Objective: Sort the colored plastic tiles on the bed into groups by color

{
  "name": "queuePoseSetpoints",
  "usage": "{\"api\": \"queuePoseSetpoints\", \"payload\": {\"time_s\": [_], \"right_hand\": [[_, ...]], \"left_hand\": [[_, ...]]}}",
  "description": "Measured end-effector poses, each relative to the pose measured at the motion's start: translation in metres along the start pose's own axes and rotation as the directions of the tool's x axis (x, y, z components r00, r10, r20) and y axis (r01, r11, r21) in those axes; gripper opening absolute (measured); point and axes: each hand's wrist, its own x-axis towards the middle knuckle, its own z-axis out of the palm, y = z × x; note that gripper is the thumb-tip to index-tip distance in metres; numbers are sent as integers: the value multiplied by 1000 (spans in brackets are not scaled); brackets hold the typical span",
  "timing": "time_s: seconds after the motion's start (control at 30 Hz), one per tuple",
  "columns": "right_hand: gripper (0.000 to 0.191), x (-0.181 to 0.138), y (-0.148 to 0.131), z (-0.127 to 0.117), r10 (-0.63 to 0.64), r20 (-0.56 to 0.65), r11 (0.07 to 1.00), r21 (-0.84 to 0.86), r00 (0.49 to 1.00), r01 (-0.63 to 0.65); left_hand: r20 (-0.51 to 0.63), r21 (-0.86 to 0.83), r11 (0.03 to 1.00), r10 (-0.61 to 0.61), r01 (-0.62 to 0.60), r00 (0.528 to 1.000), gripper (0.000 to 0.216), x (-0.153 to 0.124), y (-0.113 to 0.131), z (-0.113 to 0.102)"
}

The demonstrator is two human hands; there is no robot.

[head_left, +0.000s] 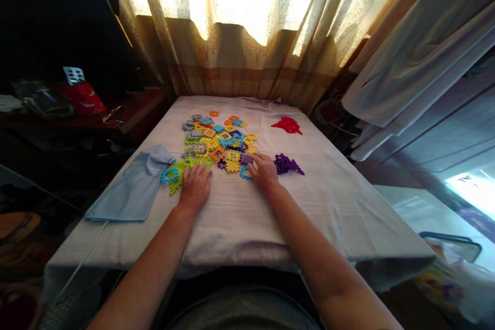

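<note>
A pile [211,145] of mixed toothed pieces lies on the bench [232,216]. At the pile's near left edge, the left hand [194,185] rests palm down on green pieces [177,184], its fingers loose and released. At the pile's near right edge, the right hand [263,169] touches a purple piece [246,159]; whether its fingers grasp it, I cannot tell. Right of the pile lie a purple heap [286,163] and, farther back, a red heap [288,125]; left of it, a blue cloth [129,185].
</note>
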Motion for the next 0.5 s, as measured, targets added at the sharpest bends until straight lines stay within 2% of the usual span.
{"api": "queuePoseSetpoints", "payload": {"time_s": [0.13,0.27,0.4,0.5], "right_hand": [[46,17,-11,5,95,137,995,-57,986,-88],[40,23,-14,3,128,237,990,-90,963,-110],[41,23,-13,5,155,192,985,-98,969,-138],[44,19,-9,7,130,77,991,-46,989,-126]], "left_hand": [[8,-5,1000,0,0,1000,32,0,-2,3],[-5,-40,999,13,-13,1000,28,-1,-4,4],[-16,-52,998,18,-19,1000,27,-2,-5,5],[-13,-46,999,22,-22,1000,26,-2,-6,4]]}}
